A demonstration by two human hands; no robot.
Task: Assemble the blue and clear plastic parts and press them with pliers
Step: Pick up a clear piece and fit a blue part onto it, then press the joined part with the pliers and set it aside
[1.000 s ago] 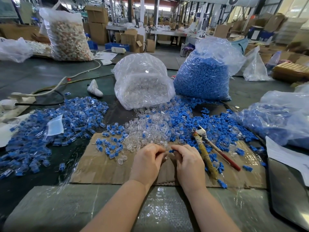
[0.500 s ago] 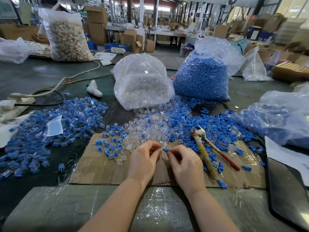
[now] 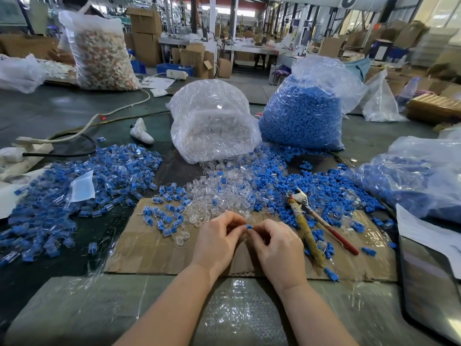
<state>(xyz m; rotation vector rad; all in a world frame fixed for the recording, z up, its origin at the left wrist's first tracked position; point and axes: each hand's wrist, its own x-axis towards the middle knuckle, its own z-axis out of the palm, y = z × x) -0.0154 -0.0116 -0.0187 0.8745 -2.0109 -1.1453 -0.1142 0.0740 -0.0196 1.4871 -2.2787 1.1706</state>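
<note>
The left hand (image 3: 219,242) and right hand (image 3: 275,247) are meeting over the cardboard sheet (image 3: 149,250), both pinching one blue part (image 3: 249,226) at their fingertips; the pliers (image 3: 309,221) are lying just right.

Bare cardboard (image 3: 154,250) left of hands: open passage. Pliers (image 3: 305,226) block right side. Loose parts (image 3: 224,196) crowd ahead, apparently shallow.

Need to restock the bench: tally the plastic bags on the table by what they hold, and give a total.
Bags of blue parts: 2, the upright blue bag and the flat blue bag.
Bag of clear parts: 1.
Bag of pale mixed pieces: 1.
Contents not clear: 2, the left bag and the far right bag.
Total: 6
</note>
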